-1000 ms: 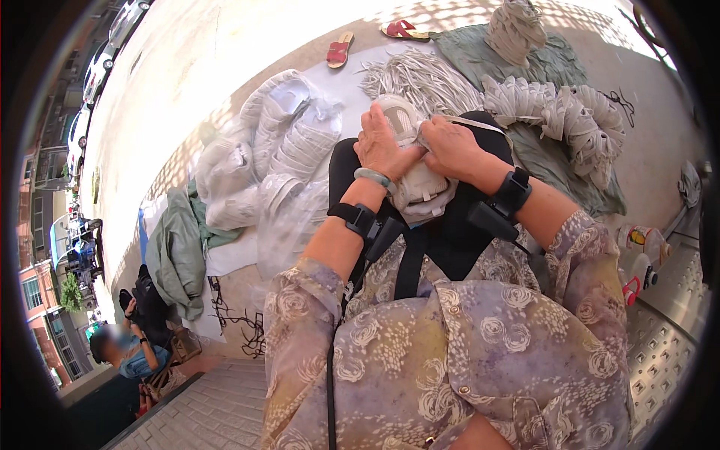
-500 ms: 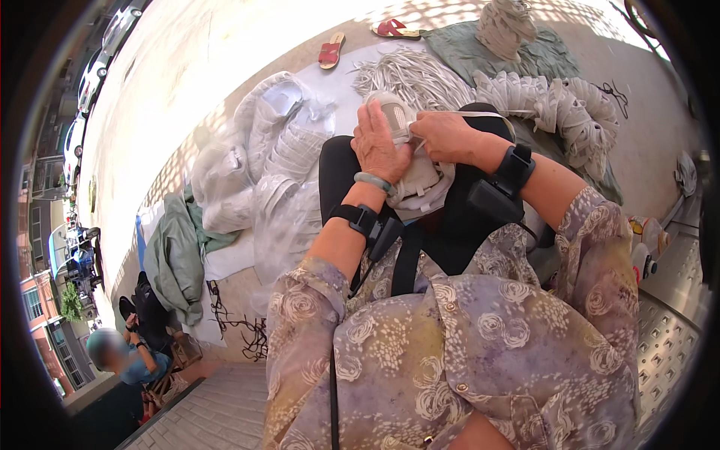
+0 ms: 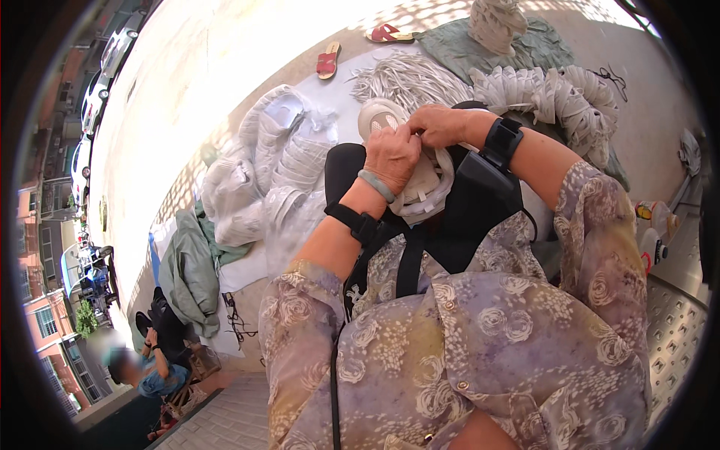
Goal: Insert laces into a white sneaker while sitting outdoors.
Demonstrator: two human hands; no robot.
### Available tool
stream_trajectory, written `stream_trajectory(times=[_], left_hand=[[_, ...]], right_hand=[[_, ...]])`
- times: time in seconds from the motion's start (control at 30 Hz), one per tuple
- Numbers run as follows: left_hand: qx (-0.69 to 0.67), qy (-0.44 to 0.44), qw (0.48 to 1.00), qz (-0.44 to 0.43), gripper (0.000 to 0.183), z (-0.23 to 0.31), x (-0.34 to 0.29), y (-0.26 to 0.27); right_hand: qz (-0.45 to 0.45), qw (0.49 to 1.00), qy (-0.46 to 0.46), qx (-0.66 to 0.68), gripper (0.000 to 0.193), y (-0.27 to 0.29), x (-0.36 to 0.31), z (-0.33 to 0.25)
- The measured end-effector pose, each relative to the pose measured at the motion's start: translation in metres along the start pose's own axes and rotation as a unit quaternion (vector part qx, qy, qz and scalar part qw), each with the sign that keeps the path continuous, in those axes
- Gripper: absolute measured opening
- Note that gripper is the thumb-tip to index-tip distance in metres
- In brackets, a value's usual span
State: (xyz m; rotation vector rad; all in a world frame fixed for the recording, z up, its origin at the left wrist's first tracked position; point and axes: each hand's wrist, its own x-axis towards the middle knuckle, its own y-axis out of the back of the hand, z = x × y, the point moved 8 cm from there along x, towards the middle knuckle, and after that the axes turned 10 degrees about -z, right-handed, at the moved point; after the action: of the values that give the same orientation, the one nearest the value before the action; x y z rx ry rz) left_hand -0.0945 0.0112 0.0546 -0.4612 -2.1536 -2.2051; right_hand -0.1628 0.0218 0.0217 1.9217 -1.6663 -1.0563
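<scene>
A pale beige shoe upper (image 3: 429, 187) lies across my lap, its rounded toe with mesh panels pointing away from me. My left hand (image 3: 394, 156) is closed over its middle, fingers bent down onto it just behind the toe. Right beside it, my right hand (image 3: 441, 124) pinches with thumb and forefinger, the fingertips of both hands almost meeting. The pale flat shoelace in that pinch is mostly hidden by my fingers now. Beyond the toe lies a loose heap of pale flat laces (image 3: 412, 81).
Plastic-wrapped stacks of pale uppers (image 3: 289, 150) lie to the left, beside a grey-green cloth (image 3: 187, 262). Bundled uppers (image 3: 540, 90) lie at the right. Red slippers (image 3: 328, 61) sit on the far ground. Another person (image 3: 161, 371) sits at the lower left.
My left hand has gone from lying flat along the upper's toe to bent fingers at its middle. My right hand has come in close to it. The view has shifted slightly.
</scene>
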Motion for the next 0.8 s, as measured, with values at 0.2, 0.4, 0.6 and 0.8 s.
stream_trajectory(times=[0.2, 0.4, 0.6, 0.8], left_hand=[[0.014, -0.006, 1.0, 0.013, 0.003, 0.0, -0.001, -0.01], [0.02, 0.048, 0.998, 0.018, 0.004, -0.007, -0.006, -0.022], [0.064, 0.052, 0.996, -0.025, 0.007, 0.0, 0.001, -0.032], [0.032, 0.068, 0.982, -0.171, 0.011, 0.009, 0.011, -0.028]], right_hand=[[-0.01, 0.998, -0.013, 0.061, 0.02, 0.0, -0.002, 0.007], [0.003, 0.999, -0.042, 0.001, 0.019, -0.003, 0.001, 0.008], [-0.01, 1.0, -0.023, 0.013, 0.017, -0.003, 0.005, 0.005], [0.039, 0.997, -0.028, 0.064, 0.021, -0.009, -0.004, 0.027]])
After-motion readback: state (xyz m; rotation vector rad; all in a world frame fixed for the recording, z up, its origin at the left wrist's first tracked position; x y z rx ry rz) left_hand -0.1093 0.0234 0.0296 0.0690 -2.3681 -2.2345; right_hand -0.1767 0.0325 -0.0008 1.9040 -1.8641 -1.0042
